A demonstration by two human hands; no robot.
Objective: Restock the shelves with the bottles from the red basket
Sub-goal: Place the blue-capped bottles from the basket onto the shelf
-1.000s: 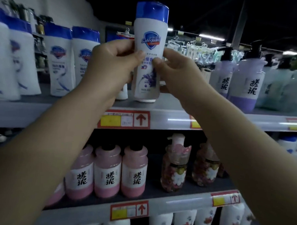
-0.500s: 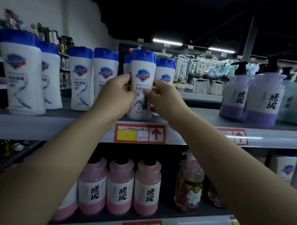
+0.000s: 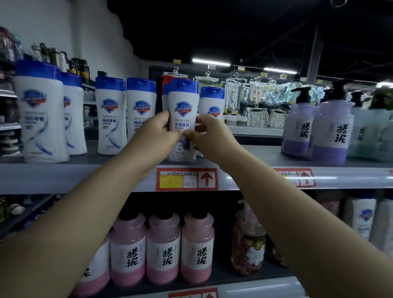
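Both thumbs meet on the front of the label; the fingers (image 3: 163, 117) of the left hand (image 3: 154, 135) curl round the left flank of the white, blue-capped bottle (image 3: 183, 103), and those of the right hand (image 3: 211, 139) pinch its right flank; neither hand is spread, both are closed on it. A second earlier the bottle hangs well above the board with its cap high in the frame; half a second earlier it is coming down among its row; now its base appears to rest on the upper shelf (image 3: 54, 176), at centre frame, just above the red-and-yellow price tag (image 3: 186, 179). A like bottle (image 3: 213, 102) stands just behind to its right; more of the same brand (image 3: 140, 106) line up toward the left of the frame; purple pump bottles (image 3: 331, 132) sit at the right, pink bottles (image 3: 163, 248) on the shelf below. By my judgement this placement is nearly done; only letting go, and perhaps squaring the label, is left; the red basket is out of frame, so how many bottles are left cannot be told.
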